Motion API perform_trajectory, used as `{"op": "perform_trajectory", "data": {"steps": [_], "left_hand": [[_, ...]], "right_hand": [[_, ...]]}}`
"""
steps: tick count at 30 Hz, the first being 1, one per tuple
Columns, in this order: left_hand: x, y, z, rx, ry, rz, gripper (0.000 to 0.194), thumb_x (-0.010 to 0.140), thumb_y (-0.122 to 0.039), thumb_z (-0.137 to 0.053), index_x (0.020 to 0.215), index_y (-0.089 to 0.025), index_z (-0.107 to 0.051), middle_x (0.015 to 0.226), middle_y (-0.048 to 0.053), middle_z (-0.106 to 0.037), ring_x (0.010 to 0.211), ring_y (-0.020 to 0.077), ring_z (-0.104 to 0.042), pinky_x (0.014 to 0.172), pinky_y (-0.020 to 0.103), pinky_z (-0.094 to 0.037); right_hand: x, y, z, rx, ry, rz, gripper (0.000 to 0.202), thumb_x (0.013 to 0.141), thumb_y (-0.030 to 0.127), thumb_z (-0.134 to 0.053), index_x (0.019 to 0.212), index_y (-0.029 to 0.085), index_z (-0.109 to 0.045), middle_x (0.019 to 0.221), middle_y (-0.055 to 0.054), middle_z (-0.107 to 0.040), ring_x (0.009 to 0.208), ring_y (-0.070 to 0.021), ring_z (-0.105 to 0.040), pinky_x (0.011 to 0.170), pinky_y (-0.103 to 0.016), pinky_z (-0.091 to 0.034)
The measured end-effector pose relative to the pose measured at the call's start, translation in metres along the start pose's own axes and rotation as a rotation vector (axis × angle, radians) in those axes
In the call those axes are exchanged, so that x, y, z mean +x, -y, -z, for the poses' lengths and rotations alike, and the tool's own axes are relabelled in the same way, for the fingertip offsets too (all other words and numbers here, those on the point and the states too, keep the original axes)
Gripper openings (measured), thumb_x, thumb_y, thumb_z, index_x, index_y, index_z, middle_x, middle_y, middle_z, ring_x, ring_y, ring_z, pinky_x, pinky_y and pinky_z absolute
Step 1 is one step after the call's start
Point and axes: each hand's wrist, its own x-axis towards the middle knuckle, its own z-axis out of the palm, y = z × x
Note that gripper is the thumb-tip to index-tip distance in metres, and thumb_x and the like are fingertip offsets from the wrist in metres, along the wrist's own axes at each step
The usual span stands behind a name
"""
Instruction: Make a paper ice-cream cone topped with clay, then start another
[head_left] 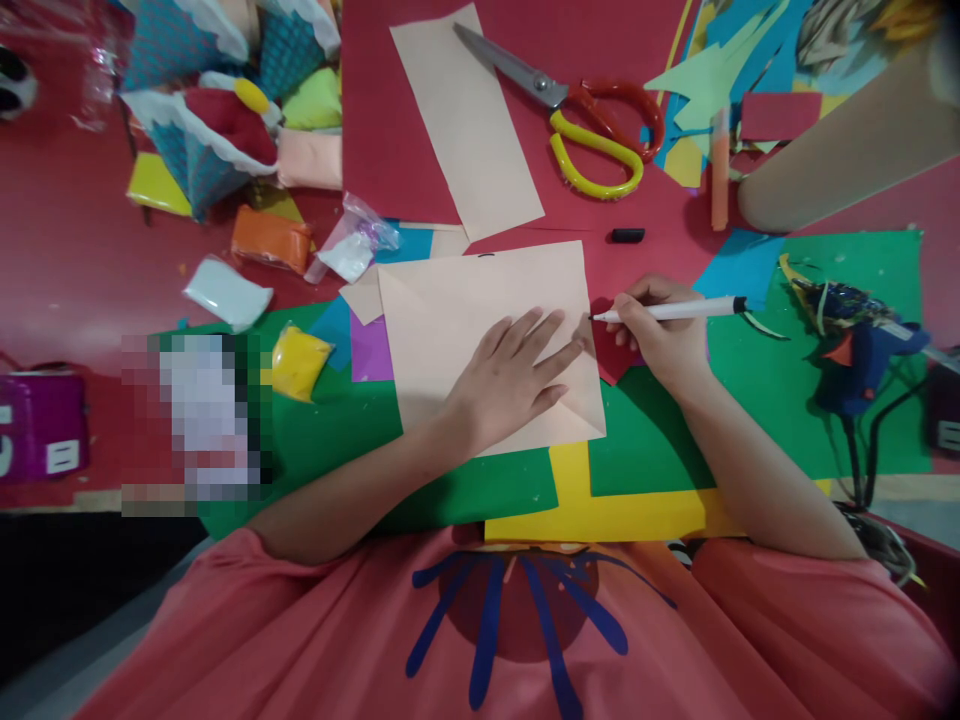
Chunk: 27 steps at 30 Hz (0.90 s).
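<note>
A pale peach sheet of paper (442,340) lies in front of me over green and other coloured sheets. My left hand (517,370) rests flat on its right half, fingers spread. Just past the sheet's right edge, my right hand (656,335) grips a white marker (686,309), its uncapped tip at that edge. A short dark mark shows at the sheet's top edge. The black cap (628,236) lies above my right hand. Farther up are a second peach strip (469,130) and scissors (555,95) with red and yellow handles.
Packets of coloured clay (270,240) and blue cones with white rims (199,150) stand at upper left. A blue glue gun (862,370) lies at right on green paper. Paper scraps (712,80) and a pale cylindrical object (855,140) are at upper right.
</note>
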Motion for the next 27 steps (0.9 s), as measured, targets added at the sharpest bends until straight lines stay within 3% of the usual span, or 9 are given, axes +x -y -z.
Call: {"op": "perform_trajectory", "data": {"steps": [16,27], "left_hand": [[0.0003,-0.0001,-0.0005,0.003,-0.002,0.007,0.050,0.101,-0.040,-0.040,0.150,-0.030,-0.039,0.162,0.009,-0.034,0.149,0.0284,-0.033,0.120,0.048,-0.029],[0.0007,-0.0011,0.0010,0.016,0.006,0.005,0.052,0.102,-0.041,-0.038,0.153,-0.030,-0.034,0.162,0.009,-0.035,0.149,0.0291,-0.034,0.119,0.048,-0.030]], "right_hand": [[-0.0007,0.0014,-0.0007,-0.091,-0.001,0.020,0.024,0.080,0.030,-0.065,0.062,0.023,-0.052,0.050,0.004,-0.060,0.043,-0.0095,-0.050,0.043,-0.022,-0.040],[-0.0005,0.0011,-0.0016,-0.090,-0.014,0.024,0.023,0.079,0.024,-0.063,0.059,0.022,-0.050,0.048,0.005,-0.056,0.043,-0.0097,-0.049,0.043,-0.023,-0.039]]}}
